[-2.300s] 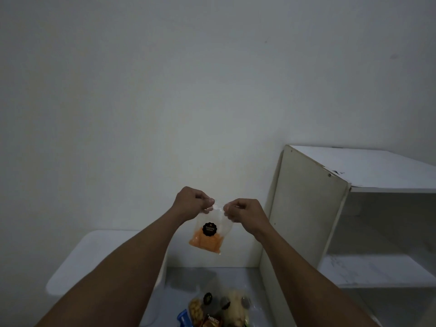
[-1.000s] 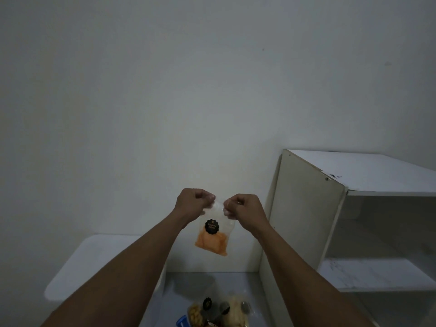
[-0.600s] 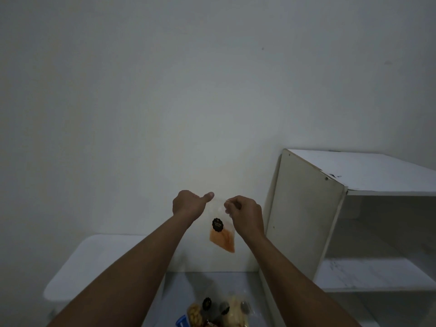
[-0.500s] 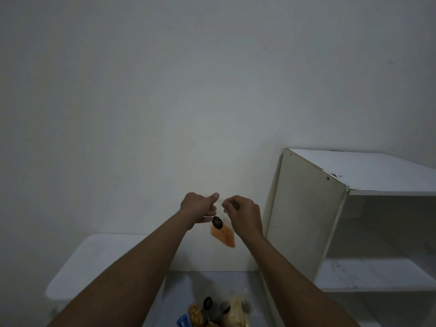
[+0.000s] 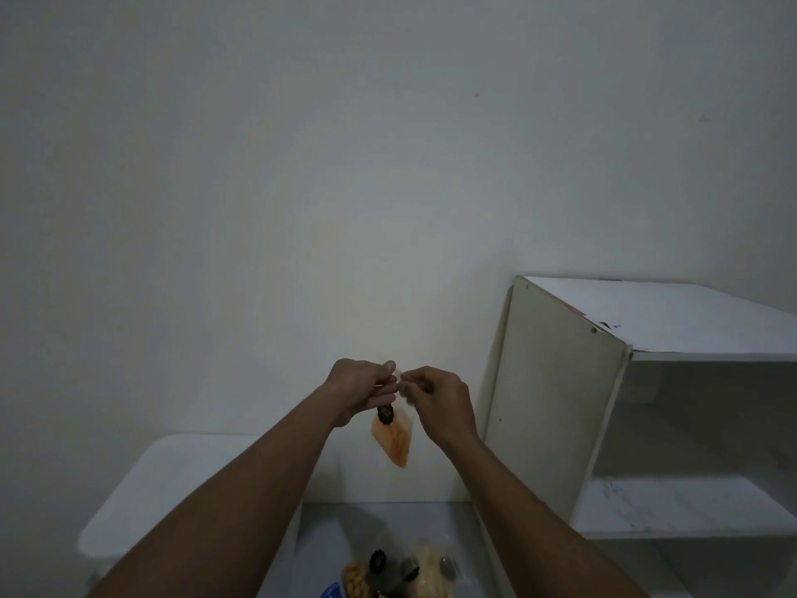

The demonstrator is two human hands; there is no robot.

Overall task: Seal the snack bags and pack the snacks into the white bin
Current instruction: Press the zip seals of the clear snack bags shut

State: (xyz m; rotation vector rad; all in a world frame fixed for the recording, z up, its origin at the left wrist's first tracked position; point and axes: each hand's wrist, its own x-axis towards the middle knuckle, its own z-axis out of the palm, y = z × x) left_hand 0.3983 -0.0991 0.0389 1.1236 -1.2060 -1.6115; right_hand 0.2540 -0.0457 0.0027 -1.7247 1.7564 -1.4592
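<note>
A small clear snack bag [image 5: 391,438] with orange snacks and a round black label hangs in the air in front of the wall. My left hand [image 5: 360,390] and my right hand [image 5: 435,401] both pinch its top edge, fingertips almost touching. The bag hangs tilted, its lower corner pointing down to the right. Below on the floor lie several more snack bags [image 5: 405,574] with yellow and pale contents and black labels. The white bin [image 5: 172,481] stands at the lower left, its white top surface towards me; my left forearm covers its right part.
A white open shelf unit [image 5: 556,390] stands to the right against the wall, with a shelf board [image 5: 681,507] inside. A blue item [image 5: 334,591] shows at the bottom edge beside the snack bags. The plain white wall fills the upper view.
My left hand let go of the bag's top for a moment, then took hold again close to the right hand. The bag turned from flat-on to tilted and edge-on.
</note>
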